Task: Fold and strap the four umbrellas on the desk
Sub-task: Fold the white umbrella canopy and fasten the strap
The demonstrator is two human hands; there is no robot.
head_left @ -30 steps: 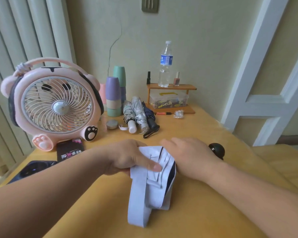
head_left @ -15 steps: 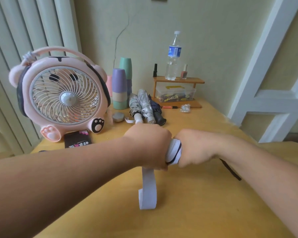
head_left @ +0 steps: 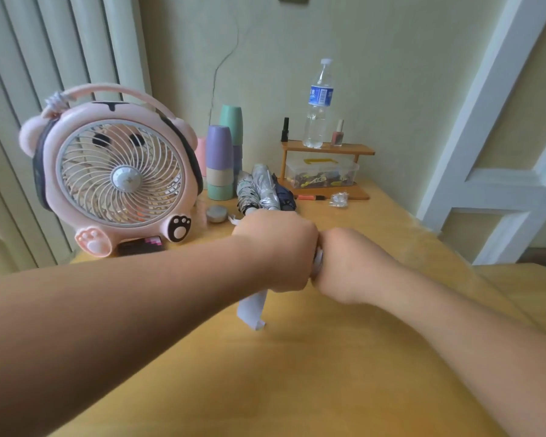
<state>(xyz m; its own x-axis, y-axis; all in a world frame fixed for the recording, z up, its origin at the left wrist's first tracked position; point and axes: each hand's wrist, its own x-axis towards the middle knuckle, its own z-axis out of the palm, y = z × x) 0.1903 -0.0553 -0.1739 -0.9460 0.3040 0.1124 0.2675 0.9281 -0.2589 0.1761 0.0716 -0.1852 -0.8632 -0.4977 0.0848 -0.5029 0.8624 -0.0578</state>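
Both my hands grip a folded pale lilac umbrella (head_left: 317, 261) above the middle of the desk. My left hand (head_left: 276, 249) and my right hand (head_left: 349, 263) sit fist to fist, so only a thin slice of fabric shows between them. The umbrella's strap (head_left: 252, 310) hangs loose below my left hand, its end near the desk. Three folded umbrellas lie side by side at the back: a patterned one (head_left: 245, 193), a silver one (head_left: 265, 189) and a dark blue one (head_left: 285, 198).
A pink bear-shaped fan (head_left: 114, 175) stands at the back left with a dark box (head_left: 141, 246) before it. Stacked cups (head_left: 223, 162), a small tin (head_left: 216, 213), a wooden shelf (head_left: 327, 149) with a water bottle (head_left: 319, 105) and a clear box (head_left: 322, 173) line the wall. The yellow desk (head_left: 297, 373) ends at right by a white door frame.
The umbrella has been lifted off the desk and bunched tight between both fists, which have closed together. The strap, earlier lying on the desk, now hangs shorter below my left hand.
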